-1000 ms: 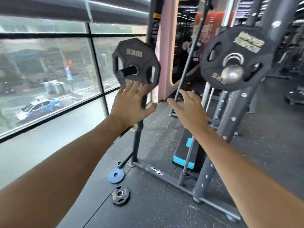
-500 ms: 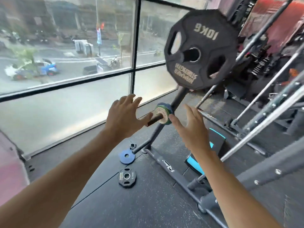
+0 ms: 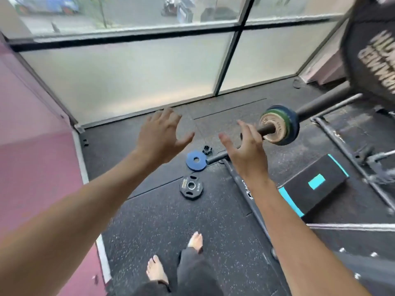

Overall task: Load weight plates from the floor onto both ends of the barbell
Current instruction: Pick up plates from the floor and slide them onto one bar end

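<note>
1. The floor is black rubber with tiny white specks. A big window stands on the far side, and a pink wall is on the left.
2. A blue plate lies flat on the floor. A black plate with a shiny ring in the middle lies just nearer.
3. A small black clip sits just beside the blue plate.
4. On the right, a bar sticks out with small plates stacked on it. A huge black plate hangs above, far right.
5. The left hand is spread wide, holding nothing.
6. The right hand is open too, fingers loose, holding nothing, close to the bar's end.
7. Two bare feet stand near.
</note>
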### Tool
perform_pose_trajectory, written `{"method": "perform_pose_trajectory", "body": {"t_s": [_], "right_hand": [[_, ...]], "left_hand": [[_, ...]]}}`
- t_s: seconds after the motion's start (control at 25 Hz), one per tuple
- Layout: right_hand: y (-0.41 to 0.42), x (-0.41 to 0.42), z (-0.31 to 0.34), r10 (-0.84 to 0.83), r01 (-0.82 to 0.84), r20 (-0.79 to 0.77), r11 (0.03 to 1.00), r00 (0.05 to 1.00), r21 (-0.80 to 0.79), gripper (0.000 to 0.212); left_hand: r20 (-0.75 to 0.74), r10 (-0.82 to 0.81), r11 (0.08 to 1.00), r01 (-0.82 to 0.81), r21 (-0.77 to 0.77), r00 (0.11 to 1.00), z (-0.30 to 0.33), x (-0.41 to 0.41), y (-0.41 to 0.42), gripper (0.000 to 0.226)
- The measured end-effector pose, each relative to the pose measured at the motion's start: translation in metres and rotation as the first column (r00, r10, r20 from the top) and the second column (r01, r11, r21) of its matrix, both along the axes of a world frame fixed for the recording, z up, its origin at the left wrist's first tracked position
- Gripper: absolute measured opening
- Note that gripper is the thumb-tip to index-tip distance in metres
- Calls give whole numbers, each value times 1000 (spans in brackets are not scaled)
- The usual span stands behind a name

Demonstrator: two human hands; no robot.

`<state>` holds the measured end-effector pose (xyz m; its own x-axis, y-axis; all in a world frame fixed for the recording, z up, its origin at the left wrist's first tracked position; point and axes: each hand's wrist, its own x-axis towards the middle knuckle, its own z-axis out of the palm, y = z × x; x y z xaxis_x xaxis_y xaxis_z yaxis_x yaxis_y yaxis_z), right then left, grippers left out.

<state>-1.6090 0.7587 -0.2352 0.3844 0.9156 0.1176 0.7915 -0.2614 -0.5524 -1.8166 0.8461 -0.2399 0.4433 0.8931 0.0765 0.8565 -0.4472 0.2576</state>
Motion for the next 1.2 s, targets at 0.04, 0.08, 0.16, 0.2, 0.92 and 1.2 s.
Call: {"method": "perform_pose_trajectory", "body": {"t_s": [0.04,0.08,0.16,0.2,0.92,1.2], "right_hand": [[15,1,-15,16,-16,-4,1000,1000,-23,68],[33,3,-37,40,-41,-4,998,999,-52,68],[64,6,-81,81,-81,-13,992,997,-97,71],[82,7,-110,89,-92,-30,987,996,-133,72],[168,35,-745,67,-23,34,703,997,-711,67],[175,57,-856,114,64,161,592,980,-803,86]], "left_hand": [[-8,28,999,-28,-18,1000,-14,-1,11,77],[-22,61,997,-61,-42,998,-33,-1,22,74],[-60,117,990,-121,-67,991,-74,1,42,71],[-77,149,984,-155,-90,986,-102,2,54,70],[-239,57,786,-191,-588,969,-733,97,127,47],[-270,53,675,-234,-700,961,-831,107,107,50]]}}
